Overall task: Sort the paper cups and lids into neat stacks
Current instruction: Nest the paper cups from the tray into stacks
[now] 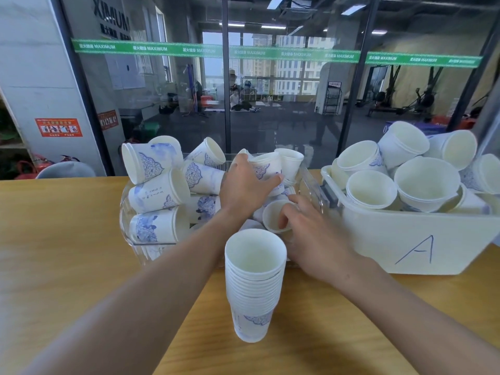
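Sorting is partly done, with many cups left.
One tall nested stack of white blue-patterned paper cups is standing on the wooden table; the left hand and right hand are each gripping a loose cup in the clear plastic bin.

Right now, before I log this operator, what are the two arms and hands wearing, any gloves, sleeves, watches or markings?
Both arms are bare as far as the view shows: no sleeve edge appears on either forearm. The left hand and right hand wear no gloves. No watch, band, ring or marking shows on either wrist or on the fingers that are visible. Anything above the forearms is out of frame.
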Demonstrator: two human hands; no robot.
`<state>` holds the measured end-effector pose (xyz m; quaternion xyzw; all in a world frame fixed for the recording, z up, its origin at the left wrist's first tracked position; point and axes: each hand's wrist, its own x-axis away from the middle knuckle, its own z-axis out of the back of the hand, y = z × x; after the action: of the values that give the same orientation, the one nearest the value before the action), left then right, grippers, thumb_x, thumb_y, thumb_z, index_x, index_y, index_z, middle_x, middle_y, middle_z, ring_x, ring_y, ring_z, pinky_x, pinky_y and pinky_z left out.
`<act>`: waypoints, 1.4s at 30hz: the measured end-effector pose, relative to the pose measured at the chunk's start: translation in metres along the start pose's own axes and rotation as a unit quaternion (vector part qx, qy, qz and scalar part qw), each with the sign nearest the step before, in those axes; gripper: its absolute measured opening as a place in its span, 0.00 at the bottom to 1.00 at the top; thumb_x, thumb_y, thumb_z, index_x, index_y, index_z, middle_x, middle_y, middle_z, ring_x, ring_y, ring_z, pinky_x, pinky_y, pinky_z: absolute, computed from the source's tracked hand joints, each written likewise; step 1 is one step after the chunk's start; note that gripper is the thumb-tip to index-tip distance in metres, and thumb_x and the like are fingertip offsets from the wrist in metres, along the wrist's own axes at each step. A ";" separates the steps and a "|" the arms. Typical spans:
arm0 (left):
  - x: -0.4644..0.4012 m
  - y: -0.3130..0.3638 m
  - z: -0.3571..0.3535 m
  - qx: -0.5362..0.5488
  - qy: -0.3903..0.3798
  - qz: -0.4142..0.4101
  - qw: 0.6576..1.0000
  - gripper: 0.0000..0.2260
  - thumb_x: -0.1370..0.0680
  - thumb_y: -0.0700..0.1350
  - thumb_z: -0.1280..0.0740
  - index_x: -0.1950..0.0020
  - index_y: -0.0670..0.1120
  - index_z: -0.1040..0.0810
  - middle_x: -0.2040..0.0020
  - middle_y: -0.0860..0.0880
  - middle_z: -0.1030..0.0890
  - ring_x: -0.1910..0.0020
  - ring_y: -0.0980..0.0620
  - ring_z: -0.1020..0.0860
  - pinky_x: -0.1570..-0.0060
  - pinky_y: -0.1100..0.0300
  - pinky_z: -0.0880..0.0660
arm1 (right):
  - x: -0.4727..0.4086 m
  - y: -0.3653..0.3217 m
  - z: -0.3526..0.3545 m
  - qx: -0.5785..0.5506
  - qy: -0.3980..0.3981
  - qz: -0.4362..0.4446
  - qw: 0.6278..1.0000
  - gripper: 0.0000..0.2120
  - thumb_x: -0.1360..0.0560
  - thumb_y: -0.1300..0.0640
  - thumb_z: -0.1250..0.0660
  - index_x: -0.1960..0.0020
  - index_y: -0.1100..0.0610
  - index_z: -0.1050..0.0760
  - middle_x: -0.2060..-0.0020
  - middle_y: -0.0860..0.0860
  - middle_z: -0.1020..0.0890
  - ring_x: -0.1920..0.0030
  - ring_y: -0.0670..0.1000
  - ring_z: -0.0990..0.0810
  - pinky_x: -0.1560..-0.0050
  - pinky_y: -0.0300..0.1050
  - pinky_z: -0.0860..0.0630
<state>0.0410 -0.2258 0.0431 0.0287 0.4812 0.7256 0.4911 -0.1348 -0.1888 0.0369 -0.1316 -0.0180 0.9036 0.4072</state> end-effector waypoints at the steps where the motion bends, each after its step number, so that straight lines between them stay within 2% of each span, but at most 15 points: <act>1: 0.000 0.001 -0.001 -0.009 0.006 -0.006 1.000 0.39 0.30 0.64 0.24 0.28 0.45 0.33 0.45 0.49 0.17 0.45 0.46 0.19 0.46 0.49 0.21 | 0.000 0.001 -0.002 -0.013 0.007 0.000 1.000 0.15 0.20 0.46 0.33 0.39 0.52 0.31 0.27 0.49 0.36 0.28 0.53 0.34 0.49 0.47 0.31; 4: 0.001 0.001 -0.001 -0.032 0.008 -0.024 0.999 0.31 0.29 0.64 0.25 0.34 0.49 0.30 0.49 0.52 0.17 0.48 0.47 0.19 0.50 0.51 0.22 | 0.001 0.003 -0.008 -0.051 0.033 0.006 0.998 0.17 0.21 0.48 0.31 0.38 0.52 0.32 0.33 0.47 0.32 0.34 0.51 0.31 0.53 0.45 0.31; 7: 0.003 0.004 0.003 -0.038 0.001 -0.031 0.999 0.28 0.29 0.63 0.24 0.38 0.52 0.31 0.53 0.57 0.20 0.51 0.50 0.20 0.54 0.53 0.24 | 0.003 0.004 -0.009 -0.097 0.055 0.018 0.994 0.19 0.22 0.49 0.29 0.35 0.50 0.31 0.35 0.46 0.32 0.41 0.50 0.27 0.51 0.46 0.28; 10: 0.006 0.008 0.004 -0.017 -0.003 -0.037 0.999 0.28 0.30 0.61 0.22 0.41 0.54 0.34 0.53 0.60 0.22 0.51 0.52 0.19 0.52 0.54 0.24 | 0.007 0.004 -0.008 -0.120 0.076 0.023 0.990 0.23 0.22 0.47 0.29 0.31 0.49 0.32 0.32 0.44 0.32 0.38 0.49 0.28 0.48 0.45 0.28; 12: 0.010 0.009 0.004 0.011 0.008 -0.043 0.999 0.29 0.30 0.60 0.22 0.38 0.54 0.34 0.50 0.59 0.21 0.50 0.53 0.19 0.51 0.54 0.24 | 0.010 0.005 -0.006 -0.138 0.091 0.018 0.986 0.26 0.22 0.45 0.29 0.28 0.47 0.34 0.29 0.43 0.33 0.35 0.48 0.29 0.45 0.43 0.29; 15: 0.016 0.012 0.012 0.090 0.025 -0.046 0.995 0.33 0.29 0.56 0.21 0.30 0.50 0.32 0.44 0.56 0.20 0.45 0.54 0.20 0.48 0.58 0.24 | 0.016 0.007 0.001 -0.190 0.126 0.007 0.974 0.29 0.23 0.43 0.28 0.27 0.44 0.36 0.28 0.42 0.32 0.41 0.47 0.26 0.44 0.42 0.28; 19: 0.031 0.012 0.039 0.158 0.022 -0.058 0.985 0.26 0.27 0.53 0.21 0.33 0.50 0.25 0.46 0.59 0.18 0.52 0.63 0.21 0.58 0.74 0.27 | 0.025 0.008 0.015 -0.286 0.186 0.013 0.940 0.29 0.27 0.44 0.24 0.30 0.41 0.34 0.36 0.39 0.25 0.40 0.41 0.24 0.41 0.38 0.26; 21: 0.040 0.011 0.055 0.179 0.020 -0.065 0.981 0.22 0.26 0.51 0.21 0.35 0.51 0.23 0.48 0.60 0.18 0.55 0.68 0.21 0.58 0.75 0.27 | 0.030 0.005 0.023 -0.346 0.206 0.015 0.915 0.29 0.28 0.47 0.22 0.33 0.39 0.33 0.41 0.35 0.23 0.41 0.36 0.24 0.45 0.29 0.26; 23: 0.051 0.008 0.071 0.193 0.022 -0.067 0.979 0.20 0.26 0.50 0.22 0.37 0.52 0.23 0.47 0.60 0.18 0.52 0.68 0.21 0.55 0.75 0.26 | 0.033 0.001 0.030 -0.395 0.229 0.019 0.889 0.30 0.28 0.47 0.22 0.31 0.40 0.33 0.40 0.33 0.23 0.41 0.34 0.24 0.45 0.26 0.27; 28: 0.082 -0.003 0.103 0.267 0.032 -0.045 0.962 0.19 0.25 0.49 0.23 0.36 0.53 0.23 0.43 0.57 0.16 0.44 0.61 0.18 0.46 0.64 0.21 | 0.044 -0.019 0.043 -0.500 0.264 0.058 0.823 0.32 0.29 0.41 0.26 0.28 0.45 0.33 0.37 0.42 0.19 0.40 0.42 0.19 0.43 0.37 0.23; 31: 0.098 -0.011 0.113 0.307 0.030 -0.040 0.950 0.21 0.24 0.45 0.23 0.33 0.52 0.24 0.41 0.54 0.16 0.41 0.55 0.17 0.40 0.51 0.19 | 0.050 -0.030 0.037 -0.491 0.234 0.077 0.835 0.33 0.27 0.37 0.25 0.27 0.44 0.32 0.36 0.42 0.20 0.38 0.45 0.19 0.40 0.44 0.22; 33: 0.107 -0.013 0.118 0.325 0.028 -0.034 0.945 0.21 0.23 0.45 0.23 0.32 0.52 0.24 0.40 0.53 0.16 0.40 0.53 0.17 0.38 0.47 0.20 | 0.055 -0.034 0.031 -0.472 0.221 0.085 0.849 0.33 0.28 0.37 0.27 0.26 0.43 0.32 0.36 0.41 0.20 0.38 0.46 0.19 0.38 0.51 0.20; 37: 0.126 -0.013 0.120 0.344 0.009 -0.031 0.938 0.22 0.25 0.48 0.23 0.32 0.52 0.24 0.39 0.54 0.15 0.38 0.54 0.18 0.36 0.49 0.21 | 0.059 -0.039 0.022 -0.443 0.212 0.100 0.865 0.28 0.26 0.39 0.28 0.28 0.41 0.30 0.39 0.38 0.19 0.38 0.46 0.19 0.40 0.53 0.20; 39: 0.132 -0.011 0.118 0.347 0.002 -0.029 0.938 0.24 0.27 0.50 0.23 0.33 0.51 0.24 0.39 0.55 0.15 0.38 0.56 0.18 0.37 0.51 0.21 | 0.061 -0.041 0.019 -0.447 0.194 0.102 0.868 0.30 0.27 0.39 0.27 0.28 0.40 0.31 0.38 0.38 0.20 0.37 0.45 0.20 0.39 0.53 0.20; 42: 0.137 -0.009 0.115 0.344 -0.002 -0.037 0.938 0.21 0.24 0.45 0.23 0.33 0.51 0.23 0.40 0.56 0.15 0.39 0.57 0.18 0.42 0.58 0.21 | 0.062 -0.046 0.017 -0.460 0.178 0.101 0.864 0.31 0.27 0.42 0.23 0.28 0.41 0.33 0.37 0.37 0.21 0.37 0.44 0.20 0.37 0.54 0.20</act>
<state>0.0360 -0.0467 0.0391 0.1796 0.7011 0.4968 0.4790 -0.1445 -0.1112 0.0462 -0.4639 -0.3456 0.7900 0.2031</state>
